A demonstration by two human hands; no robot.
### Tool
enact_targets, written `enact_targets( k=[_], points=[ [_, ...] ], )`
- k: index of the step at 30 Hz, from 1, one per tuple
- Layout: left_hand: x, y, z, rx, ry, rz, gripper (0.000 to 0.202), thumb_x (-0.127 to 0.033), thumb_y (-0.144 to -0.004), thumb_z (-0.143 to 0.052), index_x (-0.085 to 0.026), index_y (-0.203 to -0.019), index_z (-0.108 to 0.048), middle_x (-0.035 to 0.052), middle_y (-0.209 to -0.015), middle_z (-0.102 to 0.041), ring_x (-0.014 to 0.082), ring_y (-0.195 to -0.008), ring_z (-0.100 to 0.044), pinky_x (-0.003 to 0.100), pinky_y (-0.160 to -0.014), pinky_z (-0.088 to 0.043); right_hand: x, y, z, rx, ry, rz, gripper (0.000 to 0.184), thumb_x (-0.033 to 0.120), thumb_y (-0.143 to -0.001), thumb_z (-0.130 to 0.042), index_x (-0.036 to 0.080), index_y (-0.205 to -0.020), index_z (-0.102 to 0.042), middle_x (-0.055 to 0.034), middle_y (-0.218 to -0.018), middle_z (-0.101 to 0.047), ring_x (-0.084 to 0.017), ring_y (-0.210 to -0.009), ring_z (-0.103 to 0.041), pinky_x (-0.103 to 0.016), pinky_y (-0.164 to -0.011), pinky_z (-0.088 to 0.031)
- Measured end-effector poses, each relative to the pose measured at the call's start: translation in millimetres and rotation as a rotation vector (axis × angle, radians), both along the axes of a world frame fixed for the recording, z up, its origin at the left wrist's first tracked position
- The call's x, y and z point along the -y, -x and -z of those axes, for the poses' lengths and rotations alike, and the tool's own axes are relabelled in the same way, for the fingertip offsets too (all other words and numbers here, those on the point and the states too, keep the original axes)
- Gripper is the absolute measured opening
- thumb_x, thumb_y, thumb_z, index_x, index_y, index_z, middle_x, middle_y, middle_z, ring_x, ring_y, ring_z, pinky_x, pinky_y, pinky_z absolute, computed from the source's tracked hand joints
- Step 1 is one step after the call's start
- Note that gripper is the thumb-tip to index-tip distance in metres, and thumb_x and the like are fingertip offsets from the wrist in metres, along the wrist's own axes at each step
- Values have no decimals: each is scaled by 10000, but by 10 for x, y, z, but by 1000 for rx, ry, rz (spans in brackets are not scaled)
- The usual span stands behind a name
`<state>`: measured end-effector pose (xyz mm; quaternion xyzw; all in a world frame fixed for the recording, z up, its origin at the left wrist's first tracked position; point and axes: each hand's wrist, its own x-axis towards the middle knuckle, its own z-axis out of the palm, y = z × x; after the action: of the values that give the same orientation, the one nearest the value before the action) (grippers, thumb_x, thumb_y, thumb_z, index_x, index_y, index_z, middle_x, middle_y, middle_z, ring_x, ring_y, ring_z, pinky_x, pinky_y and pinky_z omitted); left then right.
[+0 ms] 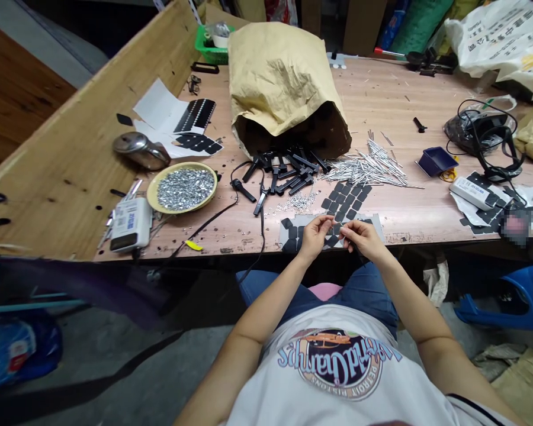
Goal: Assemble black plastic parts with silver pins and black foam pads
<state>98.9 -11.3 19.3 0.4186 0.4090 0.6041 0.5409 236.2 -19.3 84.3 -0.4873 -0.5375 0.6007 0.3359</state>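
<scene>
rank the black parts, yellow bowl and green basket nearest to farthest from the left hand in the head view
1. Black parts: just beyond the left hand, leftward.
2. Yellow bowl: farther left.
3. Green basket: at the back left.

A flat bright-yellow strip [194, 245] lies left of the left hand [316, 236]; farther left rests a white rectangular device with a black end [129, 222]. A green plastic basket [211, 54] sits well beyond that hand, leftward. Right of the right hand [359, 238] stands a small navy-blue plastic box [436, 162]; far beyond lies a white printed plastic sack [493, 50]. A glossy blue plastic stool [510, 302] is lower, well rightward.
</scene>
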Motion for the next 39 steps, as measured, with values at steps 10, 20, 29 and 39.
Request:
enact_targets(
  k=[10,20,29,39],
  points=[
    [-5,20,-68,-60,-84,-1,397,-549,-696,-667,-163,-615,-627,0,-625,-583,101,-604,-526,242,-604,-432,40,-9,76,-9,80,-23,436,507,-602,-750,160,-813,-589,26,-643,-611,-85,-522,-579,-221,-493,-507],
    [-50,54,40,57,38,-36,425,-575,-643,-700,-159,-600,-623,-32,-541,-525,61,-491,-394,226,-518,-361,197,-293,167,-42,178,-315,568,415,-825,-568,211,-1337,-434,80,-600,-556,-56,-392,-523,-169,-371,-419],
    [18,-30,143,-52,49,109,463,-553,-672,-691,-172,-936,-701,64,-854,-703,140,-737,-632,247,-638,-479,474,-389,372,30,103,120,514,449,-771,-542,211,-1226,-507,73,-668,-518,-66,-338,-499,-199,-303,-399],
    [101,109,15,-246,-72,-64,419,-525,-836,-521,-166,-953,-702,72,-827,-700,160,-767,-654,283,-709,-521,423,-735,311,819,22,233,424,228,-843,-432,176,-1243,-563,62,-392,-482,-169,-433,-567,-283,-581,-477]
  ],
)
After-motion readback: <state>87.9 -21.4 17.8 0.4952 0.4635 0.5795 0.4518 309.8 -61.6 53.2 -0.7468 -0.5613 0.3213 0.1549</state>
